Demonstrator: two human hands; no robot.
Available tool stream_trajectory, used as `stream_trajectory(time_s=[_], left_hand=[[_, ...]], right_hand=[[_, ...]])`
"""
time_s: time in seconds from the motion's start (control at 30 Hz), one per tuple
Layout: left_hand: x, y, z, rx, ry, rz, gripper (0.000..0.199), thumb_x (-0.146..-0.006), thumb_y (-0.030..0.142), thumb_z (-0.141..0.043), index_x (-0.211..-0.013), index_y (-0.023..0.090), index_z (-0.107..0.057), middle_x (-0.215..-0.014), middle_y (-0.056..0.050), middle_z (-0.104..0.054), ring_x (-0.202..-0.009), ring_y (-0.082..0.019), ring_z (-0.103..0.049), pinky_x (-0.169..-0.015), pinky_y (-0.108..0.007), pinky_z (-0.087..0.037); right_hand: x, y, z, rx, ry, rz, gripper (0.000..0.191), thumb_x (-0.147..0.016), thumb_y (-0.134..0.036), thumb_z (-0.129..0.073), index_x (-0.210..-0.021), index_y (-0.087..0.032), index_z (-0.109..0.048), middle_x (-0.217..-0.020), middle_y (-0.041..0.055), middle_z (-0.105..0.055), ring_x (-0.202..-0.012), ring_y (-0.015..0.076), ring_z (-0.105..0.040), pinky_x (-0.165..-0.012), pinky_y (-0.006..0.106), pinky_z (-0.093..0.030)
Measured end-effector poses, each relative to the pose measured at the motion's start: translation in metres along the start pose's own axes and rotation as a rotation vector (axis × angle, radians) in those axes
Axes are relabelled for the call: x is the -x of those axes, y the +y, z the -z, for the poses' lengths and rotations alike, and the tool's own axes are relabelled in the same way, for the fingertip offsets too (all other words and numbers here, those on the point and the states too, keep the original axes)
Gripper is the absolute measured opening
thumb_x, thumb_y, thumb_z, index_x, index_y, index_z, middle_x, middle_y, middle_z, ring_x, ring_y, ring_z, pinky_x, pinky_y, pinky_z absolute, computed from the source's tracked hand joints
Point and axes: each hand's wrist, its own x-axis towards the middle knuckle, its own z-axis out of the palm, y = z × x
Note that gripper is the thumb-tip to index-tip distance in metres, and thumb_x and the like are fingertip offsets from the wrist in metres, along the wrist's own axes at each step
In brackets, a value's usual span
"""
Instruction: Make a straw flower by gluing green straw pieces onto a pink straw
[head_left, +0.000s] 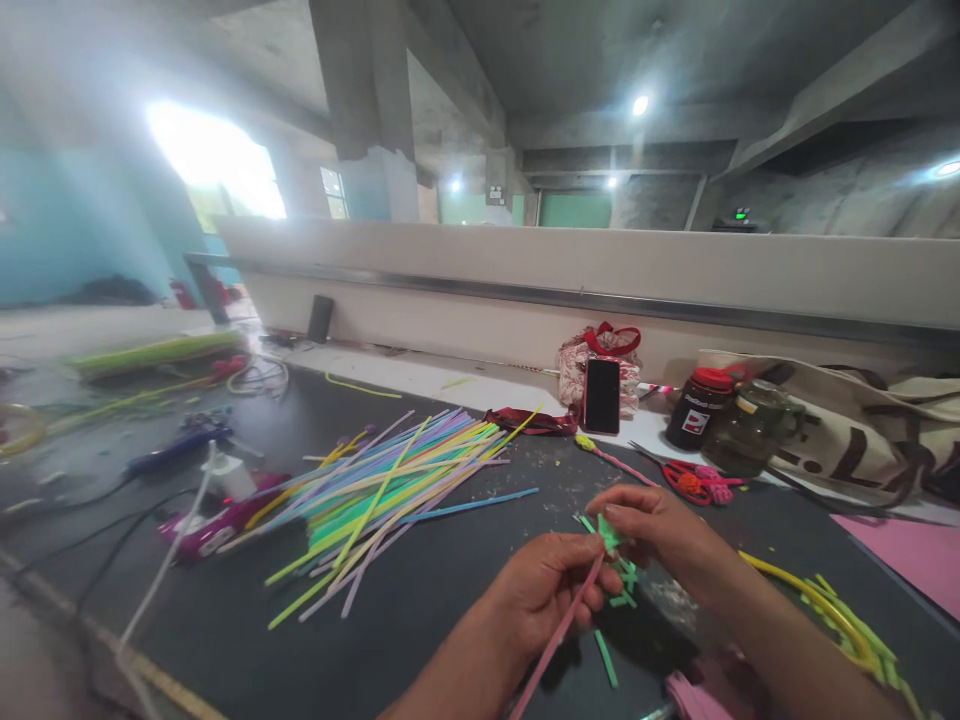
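My left hand (551, 585) pinches a long pink pipe cleaner (559, 640) close to its upper end, and the rest slants down toward the bottom edge. At that end sits a bunch of short green pieces (609, 536). My right hand (649, 520) closes its thumb and fingers around the green bunch from the other side. Below the hands, cut green pipe cleaner pieces (627, 580) lie on the dark table. Another green strip (605, 658) rests nearer to me. A finished-looking pink stem with a yellow tip (585, 442) lies beyond my right hand.
A pile of coloured pipe cleaners (390, 500) spreads left of my hands. A purple power strip (217, 525) with cords lies farther left. Scissors with red handles (686, 482), a phone (601, 396), a black bottle (697, 408) and a jug (754, 430) stand or lie at the back right.
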Motion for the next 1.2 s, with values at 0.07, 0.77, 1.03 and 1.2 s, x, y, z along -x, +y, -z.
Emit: stream_trajectory(time_s=[0.07, 0.77, 1.03, 1.2], left_hand=[[0.0014, -0.0001, -0.0023, 0.02, 0.02, 0.005, 0.021, -0.074, 0.023, -0.051, -0.075, 0.004, -0.058, -0.054, -0.004, -0.062, -0.034, -0.005, -0.05, -0.029, -0.011, -0.036], [0.0037, 0.0019, -0.0043, -0.038, 0.036, -0.007, 0.016, -0.073, 0.022, -0.055, -0.073, 0.006, -0.057, -0.049, -0.002, -0.06, -0.033, -0.004, -0.05, -0.03, -0.01, -0.035], [0.0008, 0.0002, -0.0018, -0.03, 0.095, -0.089, 0.012, -0.069, 0.02, -0.057, -0.071, 0.008, -0.055, -0.049, 0.0, -0.058, -0.032, -0.003, -0.047, -0.029, -0.009, -0.03], [-0.0012, 0.0034, 0.0012, -0.006, 0.131, -0.167, 0.014, -0.07, 0.022, -0.058, -0.071, 0.008, -0.054, -0.05, 0.0, -0.057, -0.032, -0.003, -0.046, -0.029, -0.009, -0.029]], right_hand=[[0.0, -0.0011, -0.0013, 0.0, 0.01, 0.018, 0.023, -0.067, -0.034, -0.063, -0.078, -0.014, -0.062, -0.052, -0.0043, -0.051, -0.041, 0.0047, -0.042, -0.038, 0.018, -0.024], [0.0022, -0.0023, 0.0003, 0.028, -0.038, 0.132, 0.018, -0.067, -0.03, -0.063, -0.076, -0.015, -0.065, -0.047, -0.0053, -0.048, -0.042, 0.0051, -0.038, -0.04, 0.019, -0.023], [0.0014, -0.003, -0.0047, -0.083, 0.038, 0.068, 0.036, -0.07, -0.042, -0.057, -0.096, -0.018, -0.059, -0.073, 0.0011, -0.059, -0.05, 0.0075, -0.047, -0.04, 0.019, -0.027], [0.0019, -0.0039, -0.0039, -0.179, 0.028, -0.001, 0.035, -0.066, -0.038, -0.062, -0.092, -0.015, -0.059, -0.057, -0.003, -0.051, -0.045, 0.0071, -0.045, -0.039, 0.019, -0.028]])
